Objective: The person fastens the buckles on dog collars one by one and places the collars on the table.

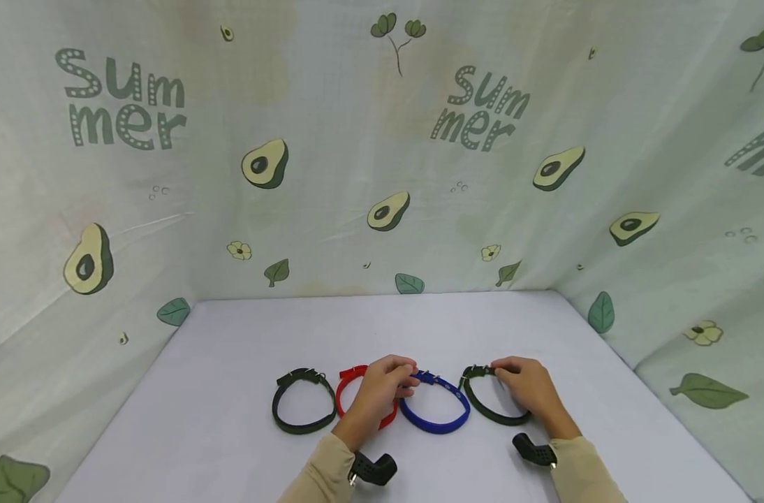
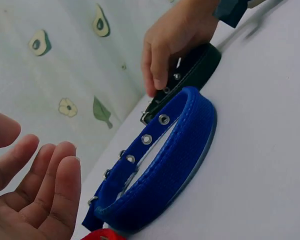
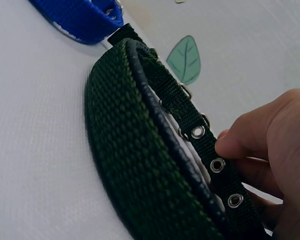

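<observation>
Pet collars, each buckled into a ring, stand in a row on the white table. My right hand pinches the strap of the dark green collar at the row's right end; in the right wrist view the thumb lies on the eyeleted strap, with fingers behind it. My left hand hovers by the blue collar and partly covers the red collar. Loosely bent, its fingers hold nothing in the left wrist view, apart from the blue collar's buckle side.
Another dark green collar stands at the left end of the row. The white table is bordered at the back and sides by a printed cloth with avocados and leaves. A black wrist device sits at each wrist.
</observation>
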The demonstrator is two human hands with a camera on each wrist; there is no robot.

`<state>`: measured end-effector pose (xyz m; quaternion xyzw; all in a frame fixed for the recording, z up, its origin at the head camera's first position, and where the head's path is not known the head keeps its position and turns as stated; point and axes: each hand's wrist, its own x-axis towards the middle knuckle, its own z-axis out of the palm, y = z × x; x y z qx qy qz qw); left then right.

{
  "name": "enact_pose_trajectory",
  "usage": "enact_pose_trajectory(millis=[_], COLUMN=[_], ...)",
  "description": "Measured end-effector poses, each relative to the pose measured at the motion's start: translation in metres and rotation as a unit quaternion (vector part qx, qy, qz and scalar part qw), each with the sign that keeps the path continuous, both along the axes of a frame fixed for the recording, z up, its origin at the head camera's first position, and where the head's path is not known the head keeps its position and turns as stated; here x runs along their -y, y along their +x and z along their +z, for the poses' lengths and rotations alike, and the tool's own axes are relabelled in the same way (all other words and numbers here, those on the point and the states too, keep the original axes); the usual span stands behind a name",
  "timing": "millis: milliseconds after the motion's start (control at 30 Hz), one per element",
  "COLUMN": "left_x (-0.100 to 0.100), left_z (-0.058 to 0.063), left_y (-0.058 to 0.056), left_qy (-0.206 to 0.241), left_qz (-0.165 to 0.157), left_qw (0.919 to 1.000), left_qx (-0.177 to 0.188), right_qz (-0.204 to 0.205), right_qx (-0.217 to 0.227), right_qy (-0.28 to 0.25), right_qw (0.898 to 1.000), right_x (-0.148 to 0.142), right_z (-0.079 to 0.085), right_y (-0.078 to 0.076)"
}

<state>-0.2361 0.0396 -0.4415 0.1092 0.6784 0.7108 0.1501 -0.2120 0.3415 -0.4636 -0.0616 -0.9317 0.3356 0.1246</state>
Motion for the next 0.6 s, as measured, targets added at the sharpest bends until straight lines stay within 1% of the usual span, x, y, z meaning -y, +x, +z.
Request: enact_pose_trajectory(millis=[167, 267, 367, 433, 600], left_x=[0.013, 0.022, 0.032, 0.04, 0.056], left_z=[0.003, 0.003, 0.001, 0.0, -0.002], left_y=[-0.006, -0.012, -0.018, -0.021, -0.028], left_qy=[-0.019, -0.023, -0.038, -0.054, -0.101], left_qz=[0.01, 0.012, 0.013, 0.02, 0.057], left_qw=[0.9995, 0.9988, 0.9974, 0.996, 0.9892], left_qx=[-0.024, -0.042, -0.06, -0.069, -0.09], right_qz=[-0.001, -0.009, -0.02, -0.023, -0.019], right_qx=[0.003, 0.003, 0.001, 0.0, 0.007], right_qy=[0.013, 0.013, 0.011, 0.009, 0.007], right_qw=[1.0, 1.0, 1.0, 1.0, 1.0], right_x=[-0.003, -0.005, -0.006, -0.004, 0.002], right_z=[0.001, 0.003, 0.007, 0.013, 0.028], right_y=[-0.004, -0.005, -0.006, -0.007, -0.009])
